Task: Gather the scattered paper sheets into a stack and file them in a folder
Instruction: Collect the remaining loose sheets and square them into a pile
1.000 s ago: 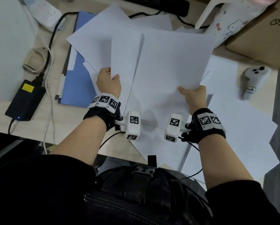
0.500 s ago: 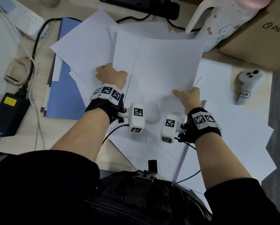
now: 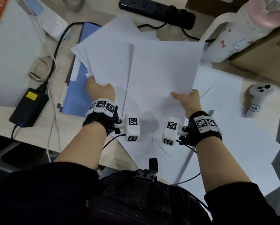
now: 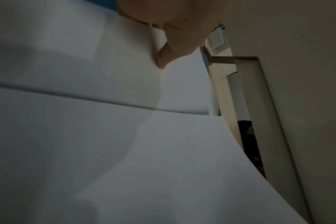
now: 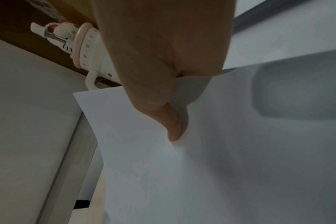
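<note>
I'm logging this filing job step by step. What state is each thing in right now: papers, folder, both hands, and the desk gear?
Left hand: grips its own bunch of sheets.
Right hand: pinches one sheet, thumb on top.
Held sheets: lifted, fanned, not squared.
Loose sheets: lying flat on the desk, not gathered.
Folder: on the desk, partly under paper; no held sheets in it.
Power adapter: plugged in, blue light on.
Bottle: upright.
Controller: lying idle.

On your far right stands a white cartoon-printed water bottle with a pink lid (image 3: 238, 33), touching a brown cardboard box (image 3: 266, 52). Nearer on the right lies a white handheld controller (image 3: 257, 98). Far off sits a black power strip (image 3: 157, 12) — and on your left, a black power adapter (image 3: 29, 109) with a white power strip (image 3: 45, 17) beyond it.
</note>
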Motion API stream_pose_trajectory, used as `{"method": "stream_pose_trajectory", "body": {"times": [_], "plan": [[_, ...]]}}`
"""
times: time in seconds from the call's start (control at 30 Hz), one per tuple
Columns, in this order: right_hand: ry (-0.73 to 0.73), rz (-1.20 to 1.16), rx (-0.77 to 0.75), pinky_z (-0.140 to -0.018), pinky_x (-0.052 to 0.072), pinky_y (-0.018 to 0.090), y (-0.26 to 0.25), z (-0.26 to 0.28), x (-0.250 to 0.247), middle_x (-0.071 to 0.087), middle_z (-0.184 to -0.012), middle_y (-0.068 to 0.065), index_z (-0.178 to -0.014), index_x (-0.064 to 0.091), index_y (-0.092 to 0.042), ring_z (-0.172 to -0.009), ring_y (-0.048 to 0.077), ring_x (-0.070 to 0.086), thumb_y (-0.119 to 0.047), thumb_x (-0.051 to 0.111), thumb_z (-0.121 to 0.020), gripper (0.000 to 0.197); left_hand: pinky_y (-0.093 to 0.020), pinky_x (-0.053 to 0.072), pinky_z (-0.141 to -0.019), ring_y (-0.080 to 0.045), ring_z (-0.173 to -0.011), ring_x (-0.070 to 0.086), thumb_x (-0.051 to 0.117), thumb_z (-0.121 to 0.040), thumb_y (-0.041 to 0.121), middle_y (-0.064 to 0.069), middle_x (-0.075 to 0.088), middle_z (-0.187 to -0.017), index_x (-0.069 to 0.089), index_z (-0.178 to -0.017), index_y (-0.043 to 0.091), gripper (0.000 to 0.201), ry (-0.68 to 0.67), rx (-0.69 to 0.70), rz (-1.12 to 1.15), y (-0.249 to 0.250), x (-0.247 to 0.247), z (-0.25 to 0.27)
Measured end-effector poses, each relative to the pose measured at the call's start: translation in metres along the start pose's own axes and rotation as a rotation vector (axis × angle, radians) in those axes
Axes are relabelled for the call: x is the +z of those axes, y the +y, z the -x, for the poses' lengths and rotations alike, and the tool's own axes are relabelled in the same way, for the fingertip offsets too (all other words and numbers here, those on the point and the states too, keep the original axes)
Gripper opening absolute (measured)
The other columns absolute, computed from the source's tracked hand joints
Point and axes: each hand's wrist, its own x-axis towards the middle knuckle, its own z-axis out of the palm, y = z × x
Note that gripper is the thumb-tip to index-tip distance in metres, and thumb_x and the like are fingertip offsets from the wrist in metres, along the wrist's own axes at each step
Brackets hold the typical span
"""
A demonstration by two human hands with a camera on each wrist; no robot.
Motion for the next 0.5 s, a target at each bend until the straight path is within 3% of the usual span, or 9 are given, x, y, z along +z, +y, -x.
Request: {"method": "stream_pose_trajectory", "body": {"times": [0.07, 0.1, 0.13, 0.2, 0.27, 0.4, 0.5], "plan": [[-0.017, 0.007, 0.004, -0.059, 0.044, 0.017, -0.002, -0.001, 0.006, 0.062, -0.095, 0.01, -0.105, 0.063, 0.006, -0.083, 0.02, 0.057, -0.003, 0.071, -0.081, 0.026, -0.013, 0.038, -0.072, -0.025, -0.11, 0.052, 0.055, -0.078, -0.004, -0.014, 0.05, -0.129, 0.049, -0.124, 0.0, 0.046, -0.053, -0.022, -0.068, 0.002, 0.0, -0.003], [-0.02, 0.009, 0.009, -0.061, 0.046, 0.019, -0.003, -0.002, 0.008, 0.063, -0.096, 0.011, -0.106, 0.063, 0.007, -0.084, 0.02, 0.058, -0.004, 0.071, -0.081, 0.029, -0.011, 0.032, -0.07, -0.025, -0.109, 0.049, 0.055, -0.08, -0.003, -0.015, 0.044, -0.133, 0.046, -0.126, -0.001, 0.046, -0.07, -0.041, -0.109, 0.003, 0.001, -0.005], [-0.019, 0.016, 0.011, -0.062, 0.046, 0.02, -0.003, -0.003, 0.01, 0.064, -0.097, 0.013, -0.107, 0.063, 0.008, -0.085, 0.021, 0.058, -0.004, 0.072, -0.08, 0.03, -0.012, 0.033, -0.069, -0.024, -0.106, 0.048, 0.056, -0.081, -0.002, -0.016, 0.038, -0.136, 0.045, -0.127, 0.0, 0.047, -0.086, -0.057, -0.124, 0.005, 0.002, -0.006], [-0.012, 0.025, 0.015, -0.063, 0.046, 0.021, -0.002, -0.005, 0.013, 0.065, -0.099, 0.016, -0.108, 0.063, 0.01, -0.085, 0.021, 0.058, -0.004, 0.073, -0.08, 0.032, -0.022, 0.046, -0.079, -0.026, -0.102, 0.051, 0.062, -0.08, 0.002, -0.014, 0.03, -0.137, 0.045, -0.128, 0.004, 0.052, -0.12, -0.11, -0.104, 0.008, 0.005, -0.008], [-0.002, 0.037, 0.02, -0.069, 0.047, 0.025, 0.0, -0.006, 0.014, 0.067, -0.106, 0.02, -0.109, 0.062, 0.011, -0.086, 0.02, 0.058, -0.005, 0.073, -0.079, 0.036, -0.033, 0.05, -0.089, -0.028, -0.109, 0.051, 0.069, -0.076, 0.009, -0.011, 0.028, -0.136, 0.048, -0.128, 0.009, 0.056, -0.146, -0.164, -0.112, 0.011, 0.005, -0.012], [0.006, 0.061, 0.031, -0.077, 0.047, 0.031, 0.005, -0.007, 0.015, 0.067, -0.106, 0.022, -0.106, 0.063, 0.009, -0.086, 0.021, 0.059, -0.004, 0.073, -0.079, 0.032, -0.032, 0.043, -0.097, -0.025, -0.121, 0.038, 0.074, -0.074, 0.024, -0.005, 0.029, -0.14, 0.053, -0.126, 0.022, 0.056, -0.194, -0.213, -0.184, 0.018, 0.005, -0.018], [-0.01, 0.068, 0.054, -0.079, 0.048, 0.032, 0.007, -0.009, 0.016, 0.065, -0.098, 0.014, -0.108, 0.063, 0.008, -0.087, 0.023, 0.059, -0.005, 0.073, -0.079, 0.033, -0.027, 0.04, -0.088, -0.024, -0.125, 0.034, 0.073, -0.076, 0.021, -0.004, 0.031, -0.139, 0.057, -0.118, 0.025, 0.045, -0.211, -0.147, -0.202, 0.02, 0.011, -0.017]]}}
